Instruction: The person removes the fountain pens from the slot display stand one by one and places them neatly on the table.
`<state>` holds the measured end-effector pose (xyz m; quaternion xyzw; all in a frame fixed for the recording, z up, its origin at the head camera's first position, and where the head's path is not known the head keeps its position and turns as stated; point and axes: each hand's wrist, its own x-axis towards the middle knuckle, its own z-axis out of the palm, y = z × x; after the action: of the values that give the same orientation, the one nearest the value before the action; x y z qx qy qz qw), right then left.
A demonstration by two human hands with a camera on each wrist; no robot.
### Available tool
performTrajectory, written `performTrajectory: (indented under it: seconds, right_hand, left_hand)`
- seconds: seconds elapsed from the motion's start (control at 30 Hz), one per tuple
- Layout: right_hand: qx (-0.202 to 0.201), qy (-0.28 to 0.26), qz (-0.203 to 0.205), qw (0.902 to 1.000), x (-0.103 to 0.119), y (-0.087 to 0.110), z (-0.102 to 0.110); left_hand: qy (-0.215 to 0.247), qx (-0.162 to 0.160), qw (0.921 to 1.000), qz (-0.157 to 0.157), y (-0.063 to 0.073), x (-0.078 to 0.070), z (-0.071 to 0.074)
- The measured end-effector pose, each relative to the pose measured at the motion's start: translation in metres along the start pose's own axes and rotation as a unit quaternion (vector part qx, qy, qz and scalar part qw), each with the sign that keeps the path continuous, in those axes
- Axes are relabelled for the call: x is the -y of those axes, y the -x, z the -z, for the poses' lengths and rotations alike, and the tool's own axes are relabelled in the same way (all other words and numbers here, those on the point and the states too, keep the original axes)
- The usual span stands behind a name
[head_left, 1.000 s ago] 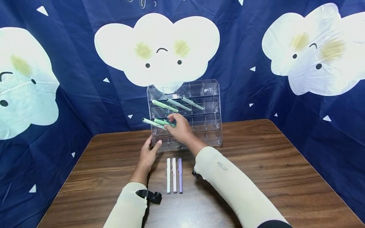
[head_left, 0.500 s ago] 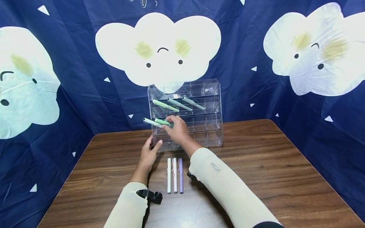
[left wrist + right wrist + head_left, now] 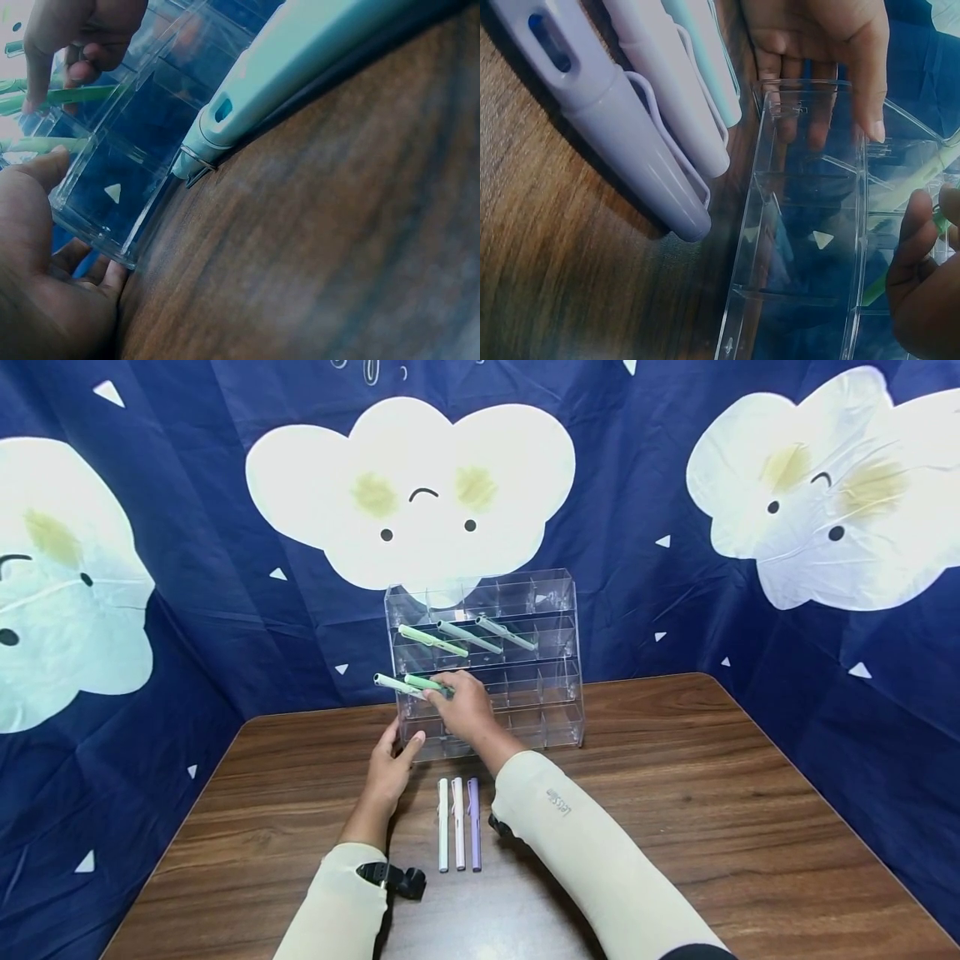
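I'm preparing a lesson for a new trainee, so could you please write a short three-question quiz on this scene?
1. How many pens lie on the table in the head view?
2. True or false: the left hand touches the clear rack.
3. What are the fingers of the right hand on: a) the purple pen; b) a green pen in the rack; c) nothing?

Key: 1. Three. 2. True. 3. b.
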<state>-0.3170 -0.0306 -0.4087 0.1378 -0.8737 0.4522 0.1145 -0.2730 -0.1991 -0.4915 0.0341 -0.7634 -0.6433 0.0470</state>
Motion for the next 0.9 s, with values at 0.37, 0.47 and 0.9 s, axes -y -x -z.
performTrajectory:
  seconds: [0.37,0.47,0.9]
  right_hand:
    - [-0.018,-0.076,-0.006,0.9969,-0.001,0.0,0.002]
    - [-0.022,-0.102,-0.014,0.9944,0.0,-0.001,0.002]
    - [-0.025,-0.132,0.009,0.9908,0.008,-0.006,0.016]
  left_hand:
    - [0.005,-0.006,1.0,-0.003,0.001,0.001,-0.001]
    - [0.006,-0.006,1.0,-0.005,0.002,0.0,-0.001]
    - [0.01,-0.006,0.9998,-0.014,0.001,-0.001,-0.001]
